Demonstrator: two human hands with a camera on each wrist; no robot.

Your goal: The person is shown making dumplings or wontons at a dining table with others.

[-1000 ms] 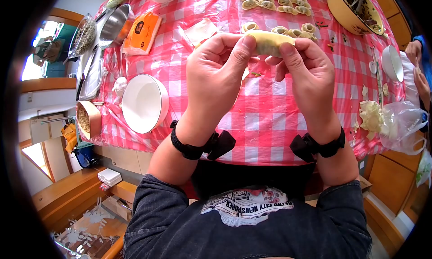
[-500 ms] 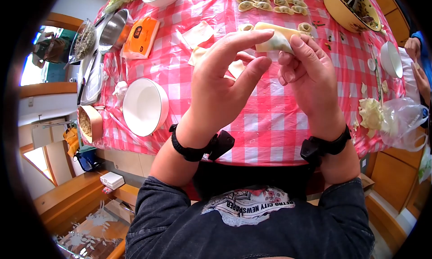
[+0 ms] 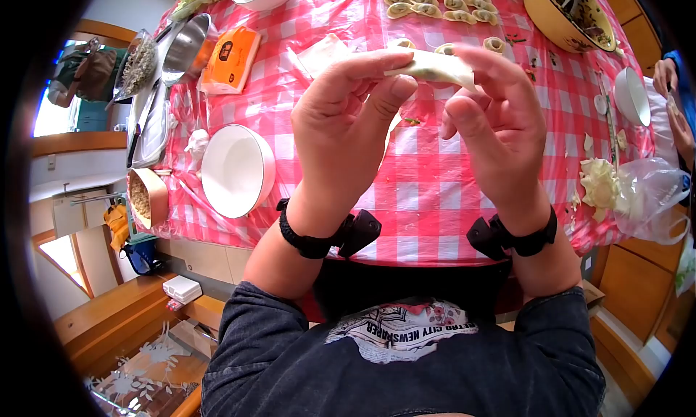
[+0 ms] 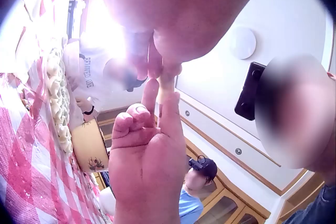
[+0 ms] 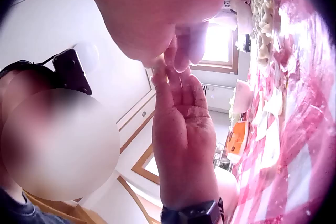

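A pale folded wrapper dumpling (image 3: 438, 69) is held up above the table, between both hands, in the head view. My left hand (image 3: 341, 116) pinches its left end between thumb and index finger. At the other end, the index finger of my right hand (image 3: 504, 120) reaches over the wrapper while the thumb stands apart below it. Behind the hands, a few finished dumplings (image 3: 494, 45) sit on the cloth, with rows of more dumplings (image 3: 438, 0) farther back. Flat wrappers (image 3: 325, 53) lie beyond the left hand, partly hidden by it.
A yellow bowl (image 3: 531, 15) of dark filling stands at the back right. To the left are a white bowl (image 3: 235, 171), garlic (image 3: 196, 144), an orange packet (image 3: 230, 58) and a steel bowl (image 3: 185, 51). Cabbage leaves (image 3: 599, 184) and a plastic bag (image 3: 645, 192) lie right, near another person's hands (image 3: 674, 113).
Half a second ago my left hand was off the dumpling while the right one held it; now the left pinches its end and the right thumb has come away. The dumpling has turned more level.
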